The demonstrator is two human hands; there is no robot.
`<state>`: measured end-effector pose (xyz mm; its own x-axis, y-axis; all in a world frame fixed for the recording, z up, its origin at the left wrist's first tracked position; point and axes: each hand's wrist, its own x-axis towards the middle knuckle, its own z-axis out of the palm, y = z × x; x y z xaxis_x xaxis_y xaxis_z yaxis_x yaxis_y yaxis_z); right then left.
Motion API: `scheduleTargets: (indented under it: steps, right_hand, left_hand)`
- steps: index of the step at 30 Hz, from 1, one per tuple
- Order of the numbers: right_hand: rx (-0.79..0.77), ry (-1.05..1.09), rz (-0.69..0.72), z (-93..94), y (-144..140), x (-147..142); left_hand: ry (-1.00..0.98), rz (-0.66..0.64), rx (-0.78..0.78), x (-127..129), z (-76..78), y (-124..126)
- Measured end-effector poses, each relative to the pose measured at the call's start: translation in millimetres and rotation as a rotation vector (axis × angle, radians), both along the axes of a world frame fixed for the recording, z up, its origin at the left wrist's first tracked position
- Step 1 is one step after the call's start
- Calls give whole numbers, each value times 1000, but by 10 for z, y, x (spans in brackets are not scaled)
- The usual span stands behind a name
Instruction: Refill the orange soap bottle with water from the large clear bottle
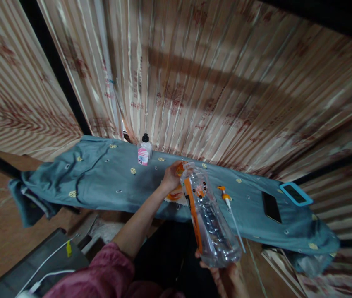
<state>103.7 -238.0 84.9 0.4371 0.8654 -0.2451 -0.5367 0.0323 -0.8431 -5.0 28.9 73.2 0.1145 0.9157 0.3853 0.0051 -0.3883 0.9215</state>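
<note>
A large clear plastic bottle (211,223) with an orange label is tilted over the table's front edge, its neck pointing away from me. My right hand (225,275) supports its base from below, fingers curled round the bottom. At the neck, my left hand (171,177) is closed on a small orange cap-like piece (180,169), partly hidden by the fingers, against the bottle's mouth. Beneath that hand lies an orange and white packet (176,194). To the bottle's right a dispenser pump (225,196) with an orange head and a long white tube rests on the cloth.
A grey-blue cloth with pineapple prints (101,174) covers the narrow table. Near the back stands a small bottle (144,151) with a black cap. On the right lie a black phone (271,207) and a blue-framed device (296,194). Striped sheeting (194,82) hangs behind.
</note>
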Motion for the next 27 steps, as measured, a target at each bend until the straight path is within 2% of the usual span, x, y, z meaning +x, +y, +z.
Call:
scheduleTargets:
  steps: [12,27]
  right_hand:
    - [-13,55,-5,28,-2,8]
    - [-6,10,-12,29,13,-4]
  left_hand:
    - [50,6,33,-29,47,-17]
    - [18,7,38,-15,6,4]
